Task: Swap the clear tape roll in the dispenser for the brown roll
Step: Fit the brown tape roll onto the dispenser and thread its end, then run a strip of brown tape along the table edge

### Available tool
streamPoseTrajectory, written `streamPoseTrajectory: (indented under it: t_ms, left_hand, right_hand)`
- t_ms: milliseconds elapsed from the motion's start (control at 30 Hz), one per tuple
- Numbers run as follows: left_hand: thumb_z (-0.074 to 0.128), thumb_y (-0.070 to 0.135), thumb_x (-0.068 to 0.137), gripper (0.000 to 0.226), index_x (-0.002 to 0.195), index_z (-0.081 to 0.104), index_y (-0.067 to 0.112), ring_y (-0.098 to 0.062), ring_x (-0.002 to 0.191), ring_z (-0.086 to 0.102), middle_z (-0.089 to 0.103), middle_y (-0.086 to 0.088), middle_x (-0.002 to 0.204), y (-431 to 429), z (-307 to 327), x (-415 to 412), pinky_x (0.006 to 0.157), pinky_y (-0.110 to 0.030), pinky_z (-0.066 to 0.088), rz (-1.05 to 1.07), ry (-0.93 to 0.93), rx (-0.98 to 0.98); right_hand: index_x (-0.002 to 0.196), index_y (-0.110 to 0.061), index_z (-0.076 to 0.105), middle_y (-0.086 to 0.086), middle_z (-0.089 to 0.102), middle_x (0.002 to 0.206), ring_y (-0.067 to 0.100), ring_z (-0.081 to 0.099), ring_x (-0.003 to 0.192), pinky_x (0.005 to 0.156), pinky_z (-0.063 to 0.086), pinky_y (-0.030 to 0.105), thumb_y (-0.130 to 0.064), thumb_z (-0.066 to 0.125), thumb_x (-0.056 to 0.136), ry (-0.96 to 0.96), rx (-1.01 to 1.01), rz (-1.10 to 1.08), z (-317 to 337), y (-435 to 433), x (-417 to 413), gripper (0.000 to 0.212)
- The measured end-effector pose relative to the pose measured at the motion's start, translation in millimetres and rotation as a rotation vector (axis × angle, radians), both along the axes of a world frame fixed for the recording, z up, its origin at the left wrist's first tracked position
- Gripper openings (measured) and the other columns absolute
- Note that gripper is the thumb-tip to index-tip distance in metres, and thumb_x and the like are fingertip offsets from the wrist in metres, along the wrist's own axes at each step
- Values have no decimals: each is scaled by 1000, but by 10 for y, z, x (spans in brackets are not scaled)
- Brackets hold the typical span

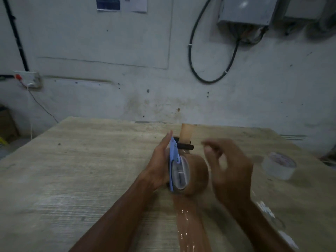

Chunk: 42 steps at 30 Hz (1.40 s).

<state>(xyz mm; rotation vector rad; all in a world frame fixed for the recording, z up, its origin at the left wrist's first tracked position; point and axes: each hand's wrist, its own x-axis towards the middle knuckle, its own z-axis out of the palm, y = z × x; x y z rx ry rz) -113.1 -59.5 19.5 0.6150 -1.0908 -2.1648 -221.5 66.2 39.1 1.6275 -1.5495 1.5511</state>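
My left hand [160, 164] grips the blue tape dispenser [175, 160] from its left side, above the middle of the table. The brown tape roll [197, 174] sits on the dispenser's hub. A brown tape end [186, 133] stands up past the black roller [185, 146] at the dispenser's far end. A long glossy strip of brown tape [189, 220] lies on the table toward me. My right hand [229, 166] hovers blurred just right of the roll, fingers apart, holding nothing. The clear tape roll [279, 167] lies flat on the table at the right.
The wooden table [81, 170] runs up to a white wall. A wall socket with a thin cable [29, 80] is at the left. A black cable loop [209, 77] hangs from grey boxes at the upper right. Small white scraps [266, 210] lie by my right forearm.
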Motion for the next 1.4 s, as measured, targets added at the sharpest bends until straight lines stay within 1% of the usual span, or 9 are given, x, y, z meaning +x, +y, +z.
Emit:
streamPoseTrajectory:
  t_ms: [67,133,233,367,567,800,900,1233,1400]
  left_hand:
    - [37,55,102,70,140,49,-2,-21,78,73,74,-15,98,27,63,-43,67,-29,60,131,-18,58]
    - [30,53,104,71,139,49,-7,-30,100,70,63,-25,129,7,76,-89,84,-37,56,234,-47,109]
    - [33,57,102,65,101,74,7,-23,83,71,66,-14,115,-7,60,-34,74,-34,57,314,-14,58]
    - [38,63,98,76,143,49,4,-35,128,58,57,-14,139,-49,19,-16,79,-36,54,345,-1,35]
    - [50,41,98,41,103,69,6,-23,75,76,78,-10,86,-70,-63,-101,74,-41,60,318,137,26]
    - [74,43,65,64,114,57,5,-27,90,72,72,-12,105,-32,7,-84,71,-40,61,392,13,-190]
    - [81,48,56,79,117,56,5,-25,97,73,70,-14,117,-44,-38,-105,81,-46,62,398,-50,-315]
    - [67,53,73,58,110,59,9,-19,105,70,70,-6,116,-2,-84,-143,84,-42,61,468,-135,-482]
    - [67,49,78,51,108,60,9,-18,104,71,72,-6,116,-11,-89,-136,84,-41,61,497,-134,-519]
  right_hand:
    - [97,-16,68,-1,66,89,13,58,80,74,43,26,-13,57,92,159,12,41,-266,92,171,12]
    - [100,-13,69,4,68,92,20,59,83,79,44,33,-16,54,93,359,88,87,-475,87,285,17]
    - [108,-11,69,6,68,101,22,61,90,85,50,34,-22,57,89,492,263,26,-593,-18,356,25]
    - [115,-6,70,8,72,105,23,68,93,86,56,33,-34,47,85,472,455,-194,-589,-187,397,46]
    - [108,-6,69,7,74,94,22,71,80,74,59,32,-24,67,63,385,541,-273,-602,-406,291,49]
    - [102,-11,63,4,70,82,20,65,69,65,52,28,-37,59,87,216,545,-193,-552,-585,98,30]
    - [106,-12,60,-2,66,94,11,58,77,65,42,11,-38,62,92,39,562,-83,-598,-612,-14,29]
    - [90,-20,54,-6,57,91,-9,49,75,62,44,4,-28,75,84,-200,509,16,-602,-637,-117,23]
    - [93,-20,57,-2,63,97,4,57,83,59,46,10,-32,75,82,-277,489,64,-619,-661,-133,24]
